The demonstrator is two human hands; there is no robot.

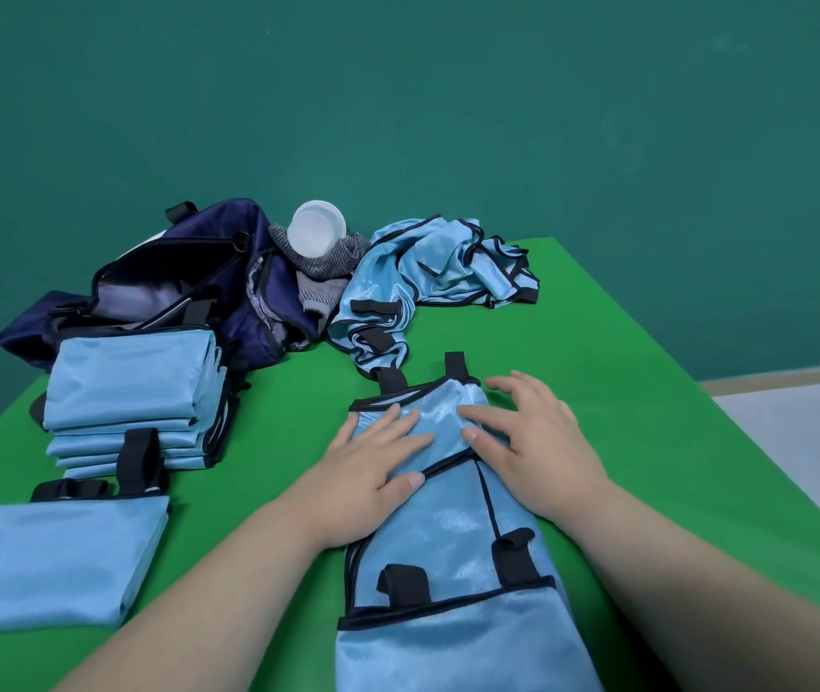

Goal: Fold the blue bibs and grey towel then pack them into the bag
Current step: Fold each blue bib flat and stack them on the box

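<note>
The blue bib (pixel 448 536) being folded lies lengthwise on the green desk (pixel 672 417), just in front of the person. Its black straps point away at the far end, and 2 more black tabs show near the close end. Both hands press flat on its far half. The left hand (pixel 373 472) and the right hand (pixel 533 452) have their fingers (pixel 485 419) straight and spread, gripping nothing, with the thumbs close together by a black seam. To the left sits a stack of folded bibs (pixel 133 392), and nearer still 1 folded bib (pixel 58 561) lies alone. Beyond the stack the navy bag (pixel 188 282) lies open. The grey towel (pixel 320 279) is crumpled against the bag, with a white cup (pixel 317 234) resting on it. A heap of unfolded bibs (pixel 443 272) lies beside the towel.
</note>
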